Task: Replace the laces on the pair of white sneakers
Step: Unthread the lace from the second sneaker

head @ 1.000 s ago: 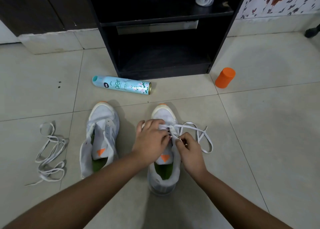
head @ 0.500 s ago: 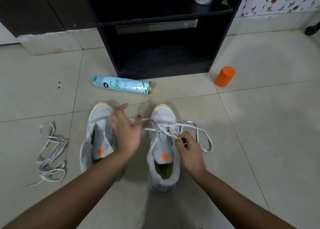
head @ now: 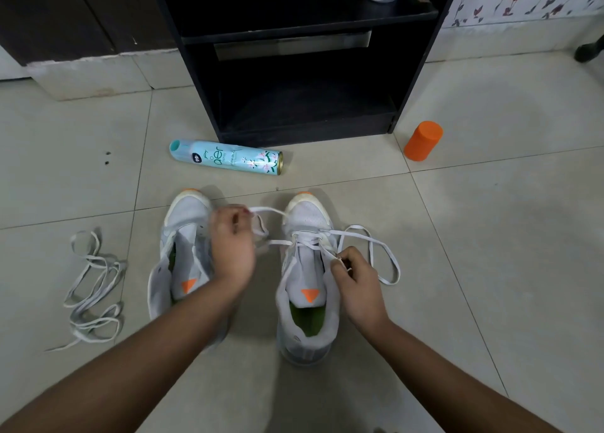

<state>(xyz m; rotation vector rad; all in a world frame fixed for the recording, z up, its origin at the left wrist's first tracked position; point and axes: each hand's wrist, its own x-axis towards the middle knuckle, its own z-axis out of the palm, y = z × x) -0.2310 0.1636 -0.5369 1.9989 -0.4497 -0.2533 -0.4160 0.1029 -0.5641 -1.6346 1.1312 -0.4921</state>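
Note:
Two white sneakers stand side by side on the tiled floor, toes away from me. The left sneaker [head: 183, 233] has no lace and its tongue hangs open. The right sneaker [head: 307, 305] has a white lace [head: 385, 256] threaded through its lowest eyelets, with a long loop lying on the floor to its right. My left hand [head: 232, 246] hovers over the left sneaker and pinches one end of that lace, drawn out to the left. My right hand [head: 356, 279] pinches the lace at the right sneaker's right eyelet row.
A loose white lace [head: 91, 285] lies in a tangle on the floor at the left. A pale blue spray can [head: 225, 156] lies beyond the sneakers. An orange cylinder [head: 423, 141] stands at the right, beside a black open cabinet [head: 294, 73].
My left hand left the right sneaker's eyelets and moved left over the other sneaker, drawing the lace end out with it. My right hand stayed in place on the lace.

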